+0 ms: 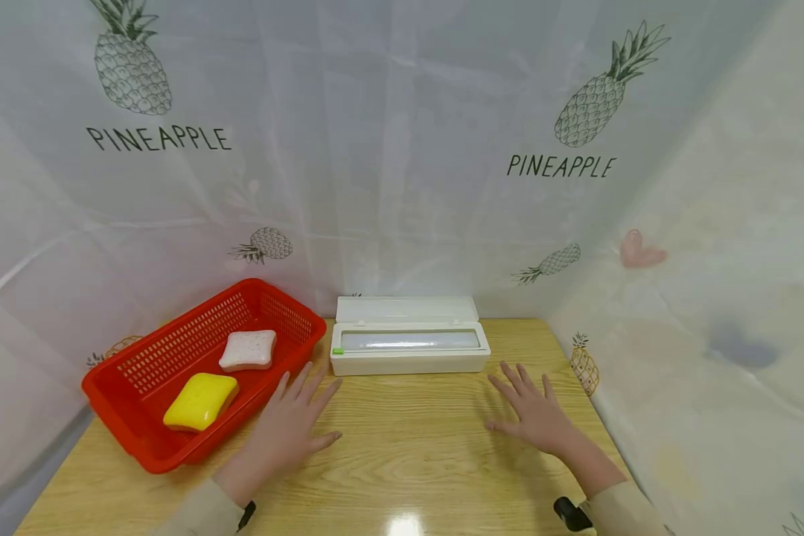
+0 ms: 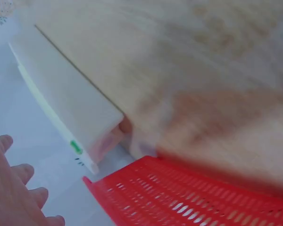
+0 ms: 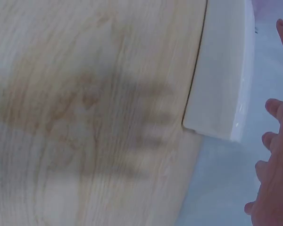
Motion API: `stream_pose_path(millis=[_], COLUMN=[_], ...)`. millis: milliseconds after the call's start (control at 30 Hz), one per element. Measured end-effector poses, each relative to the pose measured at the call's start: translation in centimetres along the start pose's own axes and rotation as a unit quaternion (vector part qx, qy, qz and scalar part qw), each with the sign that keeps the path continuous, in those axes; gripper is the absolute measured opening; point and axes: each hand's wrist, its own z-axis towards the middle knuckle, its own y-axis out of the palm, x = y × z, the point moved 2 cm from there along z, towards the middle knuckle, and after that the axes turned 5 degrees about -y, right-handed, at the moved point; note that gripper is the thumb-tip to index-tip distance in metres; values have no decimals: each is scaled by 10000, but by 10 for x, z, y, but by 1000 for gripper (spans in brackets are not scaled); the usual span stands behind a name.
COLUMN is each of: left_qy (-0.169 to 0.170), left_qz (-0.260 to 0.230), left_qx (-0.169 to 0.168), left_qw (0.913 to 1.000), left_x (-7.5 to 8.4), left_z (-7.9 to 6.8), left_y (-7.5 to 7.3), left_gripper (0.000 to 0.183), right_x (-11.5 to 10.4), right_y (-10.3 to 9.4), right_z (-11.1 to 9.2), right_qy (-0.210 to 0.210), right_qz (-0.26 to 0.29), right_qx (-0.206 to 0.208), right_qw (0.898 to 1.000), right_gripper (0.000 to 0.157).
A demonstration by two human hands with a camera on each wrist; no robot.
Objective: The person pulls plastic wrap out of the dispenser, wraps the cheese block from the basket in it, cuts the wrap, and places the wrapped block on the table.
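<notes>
My left hand (image 1: 288, 428), fingers spread, hovers beside the right side of a red plastic basket (image 1: 141, 339) and holds nothing. Inside the basket lie a yellow sponge (image 1: 201, 402) and a white, speckled sponge (image 1: 249, 350). Over the right part of the table my right hand (image 1: 536, 413) is spread too, with its shadow below it. Between and beyond both hands stands a long white box (image 1: 409, 363), its lid (image 1: 407, 309) raised at the back and a green tab at its left end. In the left wrist view the box's front (image 2: 70, 89) shows near the fingers.
A wooden table (image 1: 409, 439) lies under everything. Pale curtains (image 1: 402, 186) printed with pineapples hang behind it and along both sides. The basket's near wall (image 2: 165, 193) rises close to my left hand. A wristband (image 1: 572, 514) circles the right wrist.
</notes>
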Motion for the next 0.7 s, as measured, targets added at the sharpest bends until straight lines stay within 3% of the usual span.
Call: stream_pose_path(millis=[200,400,700], left_qy=[36,-93,-145], left_qz=[69,-330,-808], left_qx=[-110,-314,-330], left_qw=[9999,9989,9961], left_x=[-3,-11,-21], left_z=[25,53,89], left_y=[-5,-5,4], left_gripper=[84,80,76], right_x=[10,18,31], right_y=[-2,-5,-9], right_z=[16,36,67], right_qy=[94,310,357], right_qz=[244,583,772], right_qx=[-174,-476,-524], right_qw=[9995,9967,9950], right_gripper=[81,83,85])
